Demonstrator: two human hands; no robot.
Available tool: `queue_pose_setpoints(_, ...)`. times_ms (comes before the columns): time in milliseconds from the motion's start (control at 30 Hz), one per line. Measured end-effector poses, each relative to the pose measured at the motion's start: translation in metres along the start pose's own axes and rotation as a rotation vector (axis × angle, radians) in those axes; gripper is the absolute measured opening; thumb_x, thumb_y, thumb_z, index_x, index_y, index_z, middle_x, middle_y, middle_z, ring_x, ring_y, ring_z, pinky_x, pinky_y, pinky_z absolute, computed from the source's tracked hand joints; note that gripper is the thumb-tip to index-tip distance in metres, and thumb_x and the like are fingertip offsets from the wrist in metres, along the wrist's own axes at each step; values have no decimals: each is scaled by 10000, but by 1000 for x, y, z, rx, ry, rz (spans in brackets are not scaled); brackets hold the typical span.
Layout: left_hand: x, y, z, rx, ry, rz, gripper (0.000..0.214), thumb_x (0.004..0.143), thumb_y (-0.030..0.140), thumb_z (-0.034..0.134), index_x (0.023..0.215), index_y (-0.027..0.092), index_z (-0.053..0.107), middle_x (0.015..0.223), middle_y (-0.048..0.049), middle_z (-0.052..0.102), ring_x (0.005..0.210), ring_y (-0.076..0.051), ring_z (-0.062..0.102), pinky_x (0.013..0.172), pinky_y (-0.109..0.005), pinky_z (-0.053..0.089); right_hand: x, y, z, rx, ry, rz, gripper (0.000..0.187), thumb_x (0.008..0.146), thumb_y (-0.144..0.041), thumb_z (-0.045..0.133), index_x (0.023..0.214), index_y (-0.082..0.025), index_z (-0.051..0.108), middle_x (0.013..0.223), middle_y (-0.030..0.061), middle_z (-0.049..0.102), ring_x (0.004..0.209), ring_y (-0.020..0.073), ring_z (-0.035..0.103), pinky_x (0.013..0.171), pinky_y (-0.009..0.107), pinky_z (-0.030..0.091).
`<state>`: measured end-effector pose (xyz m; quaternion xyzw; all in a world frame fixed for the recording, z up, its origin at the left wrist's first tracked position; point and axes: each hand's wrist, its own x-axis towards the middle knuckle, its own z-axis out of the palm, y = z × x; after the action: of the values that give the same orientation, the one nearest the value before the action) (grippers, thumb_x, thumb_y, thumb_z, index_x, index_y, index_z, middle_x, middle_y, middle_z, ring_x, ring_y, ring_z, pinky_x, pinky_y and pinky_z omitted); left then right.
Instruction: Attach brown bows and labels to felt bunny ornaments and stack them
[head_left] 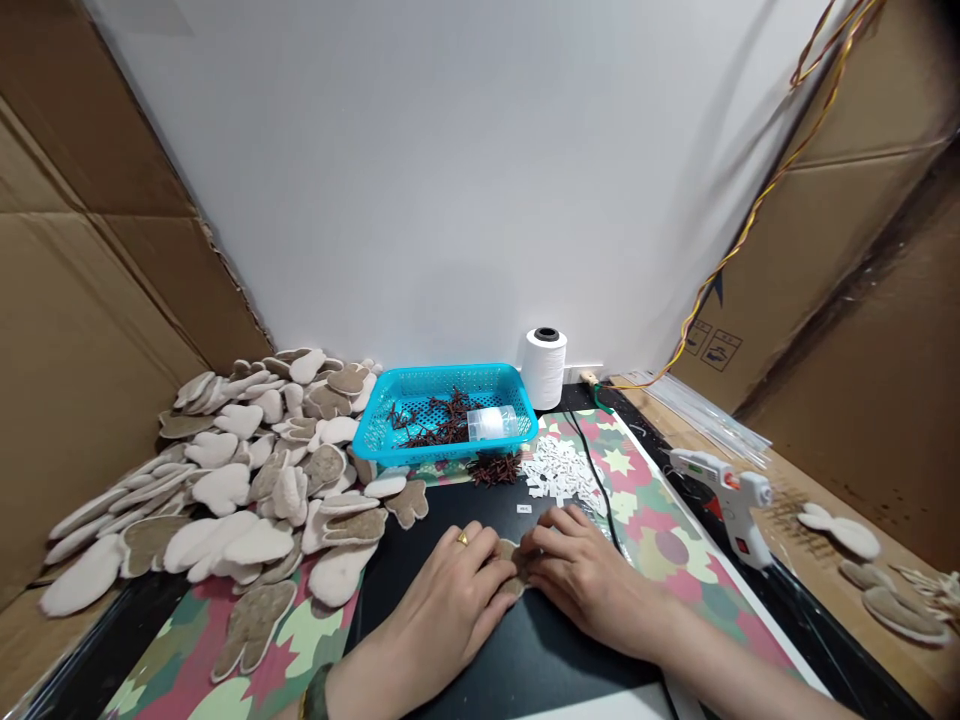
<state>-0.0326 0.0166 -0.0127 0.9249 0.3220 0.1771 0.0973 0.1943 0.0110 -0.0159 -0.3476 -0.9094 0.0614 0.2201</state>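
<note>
On the black mat (405,600), both hands meet over a small brown plush piece (513,587), mostly covered by the fingers. My left hand (457,575), with a gold ring, is closed on its left side, thumb along the near edge. From the right, my right hand (581,570) grips the same piece with bent fingers. A small white label (524,509) lies just beyond the fingertips. Past it are a heap of white labels (562,472) and a clump of dark brown twisted ties (495,467). Whether a label is under the fingers is hidden.
A blue basket (375,400) holds more brown ties and a clear plastic cup (493,423). Beside it stands a white thread cone (545,370). Bunny-shaped plush pieces (240,485) pile up at left. To the right lies a white glue gun (731,500); a black cord (596,475) crosses nearby.
</note>
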Motion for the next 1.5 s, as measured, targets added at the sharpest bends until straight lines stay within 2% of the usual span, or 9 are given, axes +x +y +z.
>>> queue_pose_setpoints(367, -2, -3, 5, -33, 20, -33, 141, 964, 185, 639, 1094, 219, 683, 980, -53, 616, 886, -240, 523, 789, -373, 365, -2, 2, 3, 153, 8, 59, 181, 1041, -170, 522, 909, -203, 641, 1085, 44, 692, 946, 210, 531, 807, 368, 396)
queue_pose_setpoints(700, -5, -5, 7, -95, 62, -75, 140, 957, 215, 639, 1083, 235, 696, 939, -50, 607, 871, -238, 522, 788, -375, 350, -1, 13, 11, 351, 50, 113, 144, 901, -124, 711, 807, -202, 635, 1031, 27, 699, 966, 209, 571, 856, 392, 407)
queue_pose_setpoints(933, -5, -6, 10, -93, 84, -74, 150, 951, 205, 645, 1081, 239, 713, 915, -48, 611, 857, -235, 525, 781, -380, 344, 3, 13, 11, 400, 50, 165, 182, 825, -75, 730, 750, -207, 629, 1004, 8, 707, 954, 211, 579, 858, 392, 400)
queue_pose_setpoints(1133, -6, -12, 10, -96, 180, -114, 68, 875, 273, 756, 911, 217, 741, 835, -34, 583, 802, -219, 531, 753, -377, 355, 5, 8, 16, 434, 93, 218, 220, 784, -10, 676, 745, -201, 574, 965, 3, 689, 933, 201, 579, 849, 368, 387)
queue_pose_setpoints(1267, -1, -10, 6, -128, 218, -109, 44, 875, 213, 714, 845, 188, 692, 856, -41, 577, 805, -210, 543, 754, -370, 400, 6, 6, 20, 440, 112, 231, 254, 751, 22, 665, 735, -197, 538, 933, -9, 681, 903, 190, 579, 865, 364, 371)
queue_pose_setpoints(1400, 11, -3, 4, -334, 162, -136, 136, 822, 101, 678, 925, 182, 646, 938, -44, 601, 832, -180, 590, 744, -302, 473, 5, 7, 24, 423, 113, 220, 282, 706, 44, 689, 733, -194, 540, 896, -15, 671, 876, 186, 573, 865, 360, 367)
queue_pose_setpoints(1500, 17, 1, 6, -374, 109, -166, 187, 770, 83, 680, 925, 184, 656, 911, -34, 624, 782, -170, 600, 689, -274, 477, 4, 9, 26, 413, 131, 213, 294, 689, 55, 710, 732, -191, 554, 887, -17, 673, 875, 183, 579, 871, 362, 369)
